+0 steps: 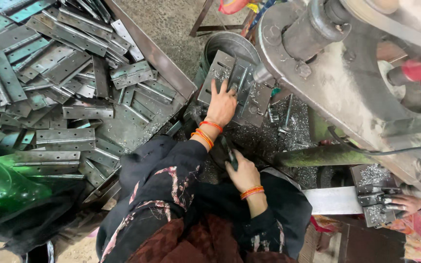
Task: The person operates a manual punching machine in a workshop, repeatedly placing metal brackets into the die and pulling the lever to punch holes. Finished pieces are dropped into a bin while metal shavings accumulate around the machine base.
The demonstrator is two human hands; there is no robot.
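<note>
Lower centre: right hand (242,174) gripped around a dark lever (229,155). Centre: left hand (221,106), fingers spread, pressing a hinge (232,85) flat under the drill (264,75). Upper left: heaped hinges (59,73) in a tray (152,53).

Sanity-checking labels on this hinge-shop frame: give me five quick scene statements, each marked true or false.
1. The left hand presses flat on a hinge plate at the machine. True.
2. The right hand is empty and open. False: it grips a dark lever.
3. A pile of metal hinges lies in a tray to the left. True.
4. Both wrists are bare. False: each wears orange bangles.
5. No one else is in view. False: another person's hand shows at lower right.
</note>
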